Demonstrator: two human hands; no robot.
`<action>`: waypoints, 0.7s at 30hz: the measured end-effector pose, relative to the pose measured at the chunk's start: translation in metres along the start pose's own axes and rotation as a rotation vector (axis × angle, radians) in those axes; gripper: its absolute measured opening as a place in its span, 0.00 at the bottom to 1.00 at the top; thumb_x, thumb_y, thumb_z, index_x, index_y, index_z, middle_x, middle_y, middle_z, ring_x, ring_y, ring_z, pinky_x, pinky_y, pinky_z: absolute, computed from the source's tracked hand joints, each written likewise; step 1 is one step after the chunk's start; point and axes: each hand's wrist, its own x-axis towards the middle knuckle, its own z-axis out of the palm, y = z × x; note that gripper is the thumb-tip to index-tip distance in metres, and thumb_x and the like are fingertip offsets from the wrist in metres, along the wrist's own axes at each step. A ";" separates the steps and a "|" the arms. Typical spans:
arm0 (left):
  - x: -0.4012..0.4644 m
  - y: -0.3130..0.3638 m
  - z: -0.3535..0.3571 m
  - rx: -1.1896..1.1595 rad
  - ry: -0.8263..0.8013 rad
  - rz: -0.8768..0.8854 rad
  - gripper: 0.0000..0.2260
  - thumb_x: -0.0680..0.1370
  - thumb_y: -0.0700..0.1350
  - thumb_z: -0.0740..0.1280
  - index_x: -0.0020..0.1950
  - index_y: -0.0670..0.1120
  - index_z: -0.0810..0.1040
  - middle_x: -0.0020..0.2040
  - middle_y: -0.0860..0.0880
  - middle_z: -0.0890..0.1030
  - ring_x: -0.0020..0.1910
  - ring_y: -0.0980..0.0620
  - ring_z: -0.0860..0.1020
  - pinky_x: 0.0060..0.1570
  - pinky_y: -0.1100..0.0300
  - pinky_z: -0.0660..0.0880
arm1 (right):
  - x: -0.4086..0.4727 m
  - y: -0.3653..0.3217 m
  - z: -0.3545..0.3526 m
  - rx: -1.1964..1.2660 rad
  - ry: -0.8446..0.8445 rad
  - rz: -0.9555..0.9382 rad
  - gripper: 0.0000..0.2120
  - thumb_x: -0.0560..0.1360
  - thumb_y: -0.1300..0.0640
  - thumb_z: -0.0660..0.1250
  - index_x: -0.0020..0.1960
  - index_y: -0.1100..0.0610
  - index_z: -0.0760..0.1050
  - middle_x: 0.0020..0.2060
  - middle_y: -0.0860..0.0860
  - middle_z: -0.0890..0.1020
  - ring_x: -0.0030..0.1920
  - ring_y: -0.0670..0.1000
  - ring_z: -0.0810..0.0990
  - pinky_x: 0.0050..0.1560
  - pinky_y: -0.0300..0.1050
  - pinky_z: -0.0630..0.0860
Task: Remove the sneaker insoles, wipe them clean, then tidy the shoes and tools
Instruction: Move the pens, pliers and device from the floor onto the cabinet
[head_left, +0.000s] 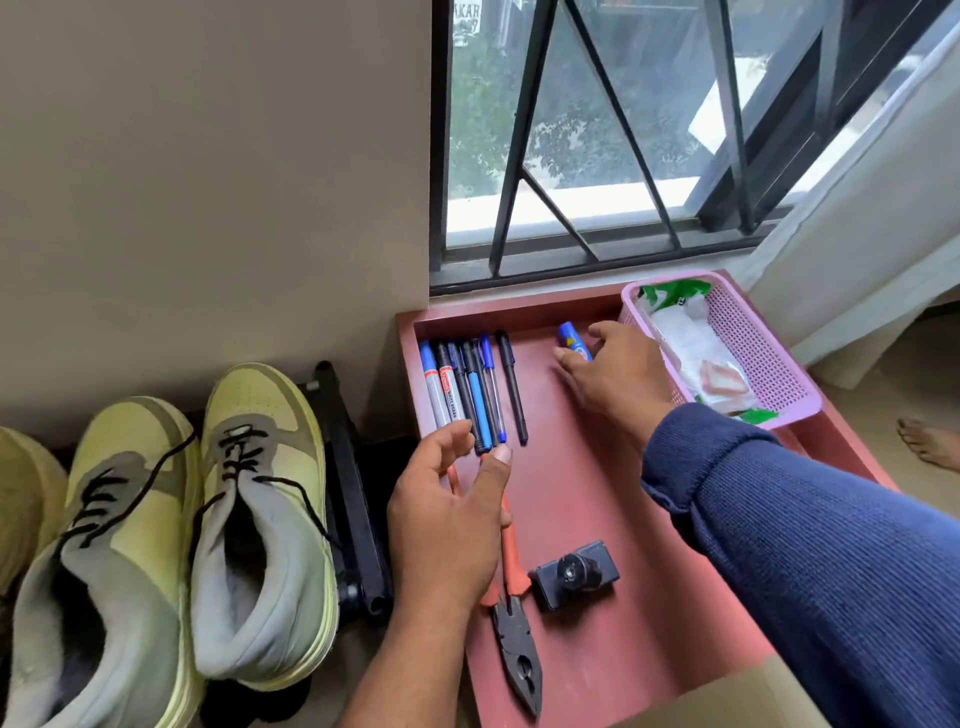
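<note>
Shoes: two yellow-green and grey sneakers (208, 525) stand side by side on the floor by the wall, left of the tray. A bit of a third yellow shoe (23, 499) shows at the left edge, cut off.
Tray: one red-brown tray (597, 467) under the window.
Pens: about seven pens and markers (467, 389) lie in a row at the tray's far left. They lie so close that the count is hard.
Pliers: one pair of pliers (511, 618) with orange handles, partly hidden under the left hand.
Black thing: one small black block (576, 574) just beside the pliers. I cannot tell what it is.
Basket: one pink basket (753, 353) at the tray's far right, holding a crinkly wrapped pack.
Left hand: the left hand (447, 525) is open, fingertips touching the ends of the pens. It holds nothing.
Right hand: the right hand (613, 374), in a blue sleeve, rests its loosely bent fingers on one small blue tube (571, 338). I cannot tell if it grips it.
Insoles: I cannot see inside the shoes.
</note>
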 end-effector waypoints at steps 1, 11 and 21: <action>0.000 0.000 0.000 0.004 0.000 -0.001 0.12 0.77 0.48 0.75 0.59 0.57 0.80 0.57 0.55 0.82 0.27 0.53 0.80 0.50 0.46 0.82 | -0.002 0.001 0.001 0.007 0.008 0.010 0.21 0.72 0.42 0.73 0.61 0.52 0.81 0.54 0.52 0.84 0.56 0.58 0.82 0.55 0.49 0.78; 0.000 0.001 -0.002 0.031 -0.022 0.002 0.13 0.77 0.50 0.75 0.61 0.56 0.80 0.59 0.55 0.82 0.27 0.52 0.81 0.47 0.50 0.81 | 0.000 0.019 0.007 -0.141 0.171 0.067 0.16 0.78 0.44 0.65 0.55 0.54 0.83 0.50 0.56 0.85 0.51 0.63 0.82 0.48 0.51 0.76; -0.003 0.007 -0.003 0.054 -0.038 -0.019 0.13 0.77 0.53 0.74 0.60 0.57 0.79 0.59 0.52 0.83 0.28 0.53 0.82 0.49 0.48 0.83 | -0.005 0.034 0.021 -0.132 0.224 0.018 0.17 0.80 0.42 0.62 0.48 0.54 0.79 0.46 0.56 0.82 0.48 0.62 0.79 0.43 0.49 0.68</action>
